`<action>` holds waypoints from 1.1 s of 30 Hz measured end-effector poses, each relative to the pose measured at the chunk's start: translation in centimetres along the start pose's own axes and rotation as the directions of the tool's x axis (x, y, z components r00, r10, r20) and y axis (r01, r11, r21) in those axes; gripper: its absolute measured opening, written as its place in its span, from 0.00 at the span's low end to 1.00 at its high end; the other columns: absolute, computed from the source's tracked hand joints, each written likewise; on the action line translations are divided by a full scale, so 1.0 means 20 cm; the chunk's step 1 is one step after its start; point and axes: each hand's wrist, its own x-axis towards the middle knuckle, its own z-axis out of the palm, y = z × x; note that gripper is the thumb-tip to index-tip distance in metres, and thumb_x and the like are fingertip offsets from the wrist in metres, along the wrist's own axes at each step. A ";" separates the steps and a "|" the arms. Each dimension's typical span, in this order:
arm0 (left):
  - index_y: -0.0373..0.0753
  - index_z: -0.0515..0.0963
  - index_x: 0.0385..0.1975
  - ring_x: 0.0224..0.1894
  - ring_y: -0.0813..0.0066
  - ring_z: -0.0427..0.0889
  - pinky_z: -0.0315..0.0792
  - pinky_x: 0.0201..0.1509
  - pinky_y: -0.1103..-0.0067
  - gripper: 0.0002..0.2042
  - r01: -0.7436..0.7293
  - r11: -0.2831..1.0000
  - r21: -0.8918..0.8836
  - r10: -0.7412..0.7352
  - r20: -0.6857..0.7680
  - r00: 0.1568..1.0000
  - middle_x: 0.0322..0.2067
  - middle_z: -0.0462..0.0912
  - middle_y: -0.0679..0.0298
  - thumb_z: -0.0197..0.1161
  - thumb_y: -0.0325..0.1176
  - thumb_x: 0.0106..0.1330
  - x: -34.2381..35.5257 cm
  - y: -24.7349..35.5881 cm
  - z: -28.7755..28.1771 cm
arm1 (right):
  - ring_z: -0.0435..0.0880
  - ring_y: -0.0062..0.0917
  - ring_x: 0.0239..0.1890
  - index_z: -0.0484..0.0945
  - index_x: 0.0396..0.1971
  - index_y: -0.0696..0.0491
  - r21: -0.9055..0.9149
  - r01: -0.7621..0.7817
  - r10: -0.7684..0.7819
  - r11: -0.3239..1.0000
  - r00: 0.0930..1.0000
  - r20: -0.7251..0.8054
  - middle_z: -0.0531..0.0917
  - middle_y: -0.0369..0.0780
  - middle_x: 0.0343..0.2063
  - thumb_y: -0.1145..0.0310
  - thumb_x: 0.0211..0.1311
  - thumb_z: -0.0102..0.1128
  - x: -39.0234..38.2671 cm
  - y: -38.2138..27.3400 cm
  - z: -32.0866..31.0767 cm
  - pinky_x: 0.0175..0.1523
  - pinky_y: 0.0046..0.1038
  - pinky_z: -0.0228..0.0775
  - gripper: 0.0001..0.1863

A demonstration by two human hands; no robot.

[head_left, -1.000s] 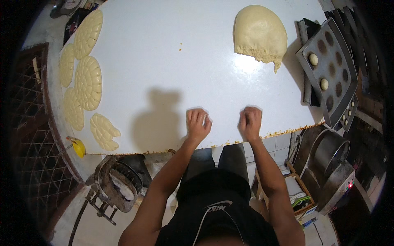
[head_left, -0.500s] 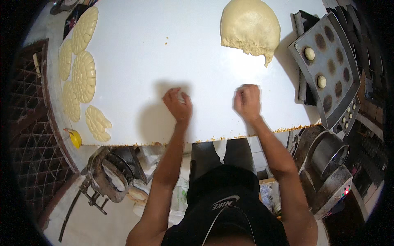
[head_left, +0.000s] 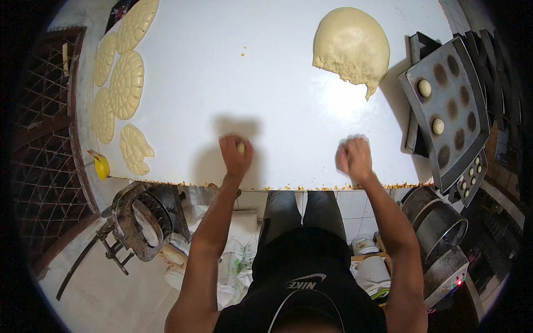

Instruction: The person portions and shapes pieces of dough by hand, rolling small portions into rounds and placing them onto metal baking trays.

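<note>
My left hand (head_left: 237, 157) is curled over the white tabletop near its front edge. A small dough ball (head_left: 240, 147) shows between its thumb and fingers. To the right, my right hand (head_left: 356, 159) is also closed, low over the table, its fingers slightly blurred; whatever lies under them is hidden. Beyond my right hand sits a large smooth mound of dough (head_left: 355, 41) with a ragged torn near edge. At the right, a dark baking tray (head_left: 444, 61) tilts over the table's side and carries two dough balls, one of them the nearer ball (head_left: 437, 126).
Several scored, flattened dough rounds (head_left: 126, 86) lie along the left edge, with a partly used piece (head_left: 135, 150) nearest me. A yellow scraper-like tool (head_left: 101, 166) is at the front left corner. Another tray (head_left: 469, 180) with small dough balls sits lower right, above a metal machine (head_left: 438, 233).
My hands have moved farther apart over the tabletop. A dough ball now shows in my left hand. The whole view has shifted slightly, while the dough mound and trays stay put.
</note>
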 end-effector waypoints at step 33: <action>0.39 0.78 0.45 0.52 0.49 0.77 0.71 0.56 0.57 0.15 -0.277 0.940 -0.200 0.313 0.182 0.932 0.43 0.80 0.53 0.69 0.24 0.58 -0.12 -0.12 -0.06 | 0.79 0.44 0.45 0.77 0.34 0.55 0.216 -0.058 0.129 0.975 0.935 -0.330 0.80 0.46 0.36 0.80 0.59 0.67 -0.09 -0.45 0.26 0.52 0.44 0.70 0.08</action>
